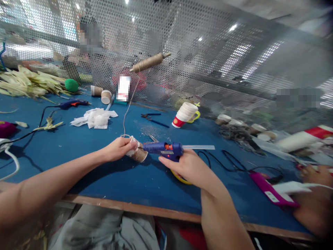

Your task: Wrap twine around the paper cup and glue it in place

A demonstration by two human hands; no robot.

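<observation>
My left hand point(119, 149) is closed on a small paper cup point(140, 155), tilted on its side, its outside partly covered in brown twine. My right hand point(188, 165) wraps round the handle of a blue glue gun point(166, 148), whose nozzle points left at the cup, touching or very close to it. A clear glue stick point(199, 147) sticks out of the gun's back. From the cup a strand of twine point(132, 95) runs up to a twine spool point(148, 63) on the mesh. Scissors with a yellow handle point(182, 178) lie partly hidden under my right hand.
Pliers point(154, 119) and a stack of white cups point(185, 114) lie beyond my hands. At the left are a second glue gun point(74, 103), crumpled white plastic point(95, 118) and dry husks point(31, 81). A purple power strip point(272, 189) and another person's arm point(316, 205) are at the right.
</observation>
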